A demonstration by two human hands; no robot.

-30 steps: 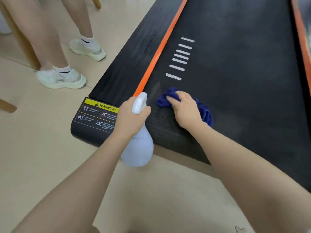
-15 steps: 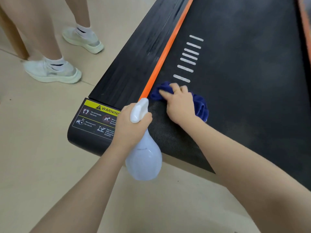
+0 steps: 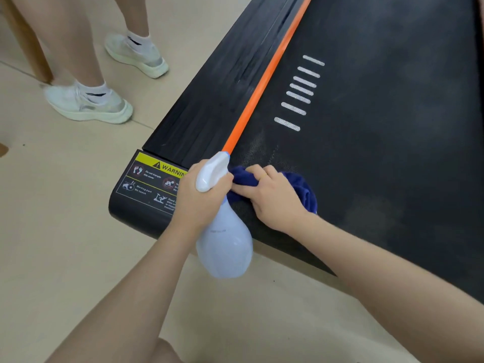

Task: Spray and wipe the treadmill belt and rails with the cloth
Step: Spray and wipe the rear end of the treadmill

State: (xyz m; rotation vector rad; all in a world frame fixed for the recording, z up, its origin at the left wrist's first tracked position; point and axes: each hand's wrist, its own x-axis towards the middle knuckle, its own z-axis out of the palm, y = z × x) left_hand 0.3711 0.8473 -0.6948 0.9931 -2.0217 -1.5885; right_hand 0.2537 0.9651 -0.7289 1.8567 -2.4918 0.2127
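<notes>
gripping the neck of the bottle (image 3: 224,247), the left hand (image 3: 199,203) has its fingers curled round it under the white spray head, which points toward 12 o'clock along the orange strip (image 3: 264,82); the bottle's pale body hangs past the treadmill's near end, over the floor (image 3: 52,231). just at its 3 o'clock the right hand (image 3: 275,197) bunches the blue cloth (image 3: 303,189), fingers curled over the folds and pressing them onto the belt (image 3: 379,127); the two hands touch or nearly touch at the cloth's left end. the cloth sits at the belt's near left corner, just beside the strip's lower end. the belt is black, finely textured, with dull patches and a ladder of white dashes (image 3: 298,95) at 12 o'clock from the cloth. at 10 o'clock of the strip runs the black ribbed rail (image 3: 222,100), ending at a rounded cover with a yellow warning label (image 3: 154,179), partly hidden by the left hand. the belt stretches open toward 1 and 3 o'clock, out to the frame's edge. at 10 o'clock on the beige floor stand another person's legs in white shoes (image 3: 89,103), close to the rail, beside a wooden leg (image 3: 26,40).
</notes>
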